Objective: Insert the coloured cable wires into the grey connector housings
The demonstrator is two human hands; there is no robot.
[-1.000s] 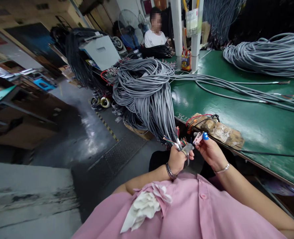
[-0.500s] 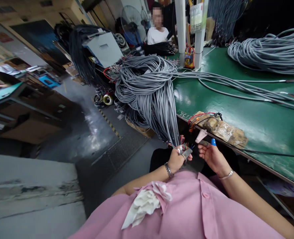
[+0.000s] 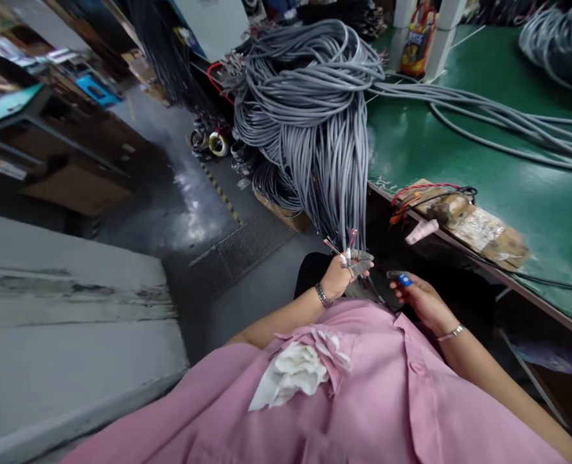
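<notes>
Two or more cable ends (image 3: 348, 256), with thin coloured wires fanning out, stand in front of the person's lap. The left hand (image 3: 335, 278) is closed around them; grey covers (image 3: 360, 268) sheathe its fingertips. Just to the right, apart from the cable ends, is the right hand (image 3: 424, 301), fingers curled, a blue wrap (image 3: 404, 280) on its thumb; whether it pinches anything cannot be told. Beyond the left hand, a thick heap of grey cables (image 3: 315, 96) hangs down beside a green bench (image 3: 479, 158). At the bench's near edge are a block (image 3: 483, 231) and a pink handle (image 3: 422, 232).
</notes>
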